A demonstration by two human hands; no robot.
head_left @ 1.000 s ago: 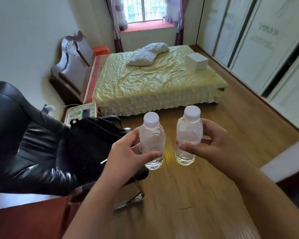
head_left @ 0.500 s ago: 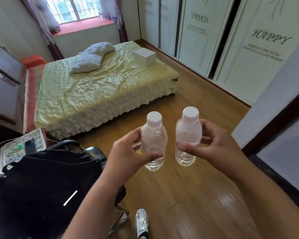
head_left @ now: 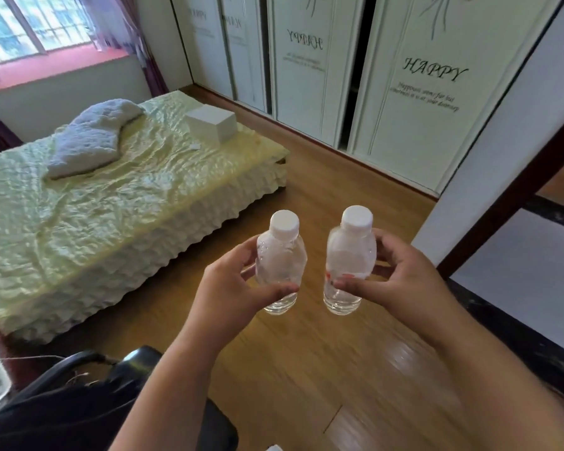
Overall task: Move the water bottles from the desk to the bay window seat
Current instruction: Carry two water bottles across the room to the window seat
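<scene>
Left of the bottles, a quilted yellow bed (head_left: pixel 111 203) carries a crumpled grey blanket (head_left: pixel 88 138) and a white box (head_left: pixel 212 123). The left hand (head_left: pixel 232 294) grips one clear ribbed bottle (head_left: pixel 280 258); the right hand (head_left: pixel 401 281) grips another (head_left: pixel 349 258), both upright over glossy wood floor (head_left: pixel 306 369). The red window seat (head_left: pixel 56 65) lies beyond, partly cut off.

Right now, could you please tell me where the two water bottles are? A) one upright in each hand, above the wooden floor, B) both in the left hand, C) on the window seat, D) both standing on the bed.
A: the left hand grips one water bottle and the right hand grips the other bottle, both upright with white caps, above the wooden floor.
</scene>
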